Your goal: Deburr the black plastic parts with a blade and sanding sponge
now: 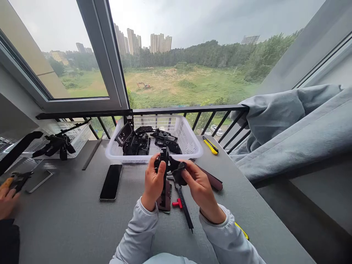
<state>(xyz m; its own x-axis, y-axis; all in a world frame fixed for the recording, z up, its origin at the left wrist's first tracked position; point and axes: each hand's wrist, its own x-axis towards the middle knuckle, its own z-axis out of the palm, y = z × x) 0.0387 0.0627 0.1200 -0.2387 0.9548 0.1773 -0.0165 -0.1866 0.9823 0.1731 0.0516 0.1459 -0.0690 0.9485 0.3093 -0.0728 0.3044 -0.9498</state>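
A black plastic part (165,157) is held up just nearer than the white basket (129,159), long axis running near to far. The left hand (153,183) pinches it; the right hand (199,184), equally close, pinches its rightward flap (178,176). A black caliper (185,209) lies nearer.

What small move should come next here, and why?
Probably a slight turn of the held black part, to expose its covered areas: the left hand and right hand both grip it, hiding portions from view.
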